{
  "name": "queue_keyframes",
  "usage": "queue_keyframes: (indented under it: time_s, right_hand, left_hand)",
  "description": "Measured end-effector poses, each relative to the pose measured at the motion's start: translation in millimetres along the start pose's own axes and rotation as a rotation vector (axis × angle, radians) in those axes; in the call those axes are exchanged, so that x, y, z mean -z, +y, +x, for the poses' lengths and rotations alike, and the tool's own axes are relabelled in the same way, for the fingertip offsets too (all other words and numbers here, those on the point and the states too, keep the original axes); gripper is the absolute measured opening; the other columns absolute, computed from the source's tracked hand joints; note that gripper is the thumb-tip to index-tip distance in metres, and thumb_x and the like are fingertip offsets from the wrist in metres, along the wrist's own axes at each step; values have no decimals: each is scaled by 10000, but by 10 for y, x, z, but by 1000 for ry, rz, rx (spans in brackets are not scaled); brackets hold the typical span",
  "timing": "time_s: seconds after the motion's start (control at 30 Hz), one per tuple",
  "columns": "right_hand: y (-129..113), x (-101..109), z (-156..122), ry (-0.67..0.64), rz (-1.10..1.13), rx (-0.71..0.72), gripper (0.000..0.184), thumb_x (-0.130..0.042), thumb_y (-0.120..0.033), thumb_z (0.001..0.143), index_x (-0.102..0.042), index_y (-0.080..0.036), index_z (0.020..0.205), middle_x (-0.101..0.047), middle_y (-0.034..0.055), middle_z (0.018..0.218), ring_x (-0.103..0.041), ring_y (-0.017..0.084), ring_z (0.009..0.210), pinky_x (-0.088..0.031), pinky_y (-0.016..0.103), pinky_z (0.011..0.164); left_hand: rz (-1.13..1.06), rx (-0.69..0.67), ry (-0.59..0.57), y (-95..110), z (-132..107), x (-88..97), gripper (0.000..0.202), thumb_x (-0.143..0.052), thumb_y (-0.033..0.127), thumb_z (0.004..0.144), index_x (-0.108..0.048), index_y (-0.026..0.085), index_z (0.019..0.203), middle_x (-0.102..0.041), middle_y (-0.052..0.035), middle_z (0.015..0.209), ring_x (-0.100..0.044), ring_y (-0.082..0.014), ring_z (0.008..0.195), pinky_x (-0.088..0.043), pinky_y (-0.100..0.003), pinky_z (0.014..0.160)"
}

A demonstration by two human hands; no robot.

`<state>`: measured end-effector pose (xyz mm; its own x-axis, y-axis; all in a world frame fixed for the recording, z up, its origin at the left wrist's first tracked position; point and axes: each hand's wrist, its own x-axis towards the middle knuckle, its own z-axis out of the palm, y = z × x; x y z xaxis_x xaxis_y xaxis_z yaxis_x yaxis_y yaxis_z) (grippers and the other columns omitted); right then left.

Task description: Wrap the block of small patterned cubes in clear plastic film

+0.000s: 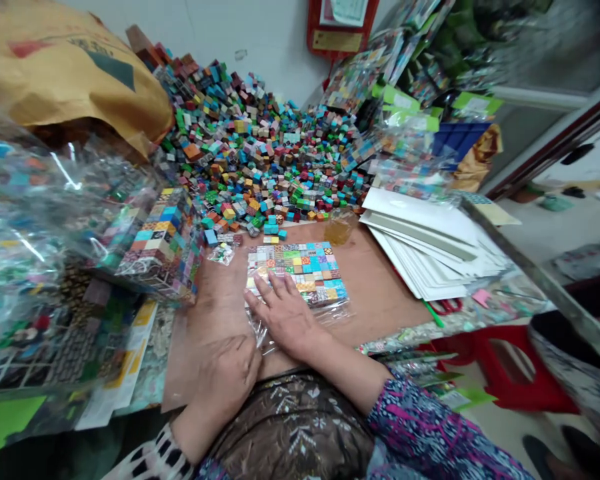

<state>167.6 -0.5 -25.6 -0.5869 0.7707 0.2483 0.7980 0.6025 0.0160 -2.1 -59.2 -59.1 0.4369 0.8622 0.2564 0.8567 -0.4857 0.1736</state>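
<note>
A flat layer of small colourful printed cubes (300,260) lies in a clear plastic bag (330,310) on the brown board in front of me. My right hand (285,320) rests on the near left part of these cubes, its fingers spread and pressing flat. Closer to my body, my left hand (230,370) is closed in a fist at the bag's near left corner. Whether it grips the plastic is hidden by its own fingers, and it is slightly blurred. Loose cubes (273,233) lie just beyond the bag, beside a small clear packet (223,253).
A big heap of loose cubes (260,153) leans against the wall. Bagged cube blocks (155,247) and a yellow sack (80,73) crowd the left. On the right lie white cards (425,240), red-handled scissors (447,307) and a green pen (433,313). A red stool (525,367) stands below.
</note>
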Motion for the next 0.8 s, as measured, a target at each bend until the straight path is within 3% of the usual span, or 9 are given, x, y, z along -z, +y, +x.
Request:
queue_keyframes:
  time_s: [0.13,0.2,0.3,0.37,0.43,0.5,0.63,0.8]
  right_hand:
    - [175,34,-434,153,-7,-67,472,-433,-164,977,-460,-211,1446,-375,117,1542,-236,325,1455,-249,533,1168]
    - [316,23,-710,257,14,-196,467,-468,-154,949,-494,-193,1414,-384,135,1530,-201,328,1464,-268,548,1152]
    - [529,-29,-1045,362,75,-465,439,-493,-233,954,-502,-129,1381,-461,206,1438,-371,329,1364,-391,525,1058]
    - [634,-73,-1168,402,172,-585,394,-497,-308,960,-556,-109,1295,-593,198,1250,-531,300,1165,-467,471,955]
    - [697,-109,-1212,408,274,-635,298,-483,-329,964,-633,-135,1133,-667,140,1037,-586,263,976,-487,420,874]
    - [725,-129,-1209,392,325,-648,250,-460,-306,969,-661,-159,998,-677,105,937,-587,241,899,-477,384,837]
    - [719,-141,-1189,382,325,-620,263,-424,-266,979,-657,-143,966,-680,97,895,-583,230,863,-460,349,808]
    - [687,-132,-1215,366,318,-565,275,-386,-201,972,-649,-131,1007,-674,87,894,-568,221,842,-442,332,785]
  left_hand:
    - [-74,97,41,-30,-5,10,295,-359,262,980,-484,212,717,-525,-4,636,-538,-176,616,-403,-311,609]
    - [-66,130,99,-16,2,59,195,-406,287,965,-529,198,842,-568,-24,725,-558,-184,672,-425,-310,626]
    - [73,76,325,95,45,166,202,-527,300,903,-532,174,1060,-614,-112,954,-587,-243,864,-479,-370,747]
    - [73,-89,439,230,110,217,193,-572,242,874,-539,205,1061,-619,-109,981,-586,-248,913,-484,-399,809]
    - [-47,-349,356,387,211,214,199,-519,161,888,-560,234,1068,-636,-62,921,-591,-206,860,-492,-365,799]
    - [-129,-561,73,533,344,138,303,-438,115,906,-557,201,1172,-663,-58,956,-595,-188,842,-518,-324,748]
    - [-148,-581,-34,721,637,-171,461,-361,38,882,-471,91,1327,-616,-150,1259,-574,-243,1136,-530,-401,933]
    - [-273,-499,-16,832,829,-484,480,-376,58,897,-435,101,1372,-591,-170,1293,-545,-251,1220,-497,-438,1015]
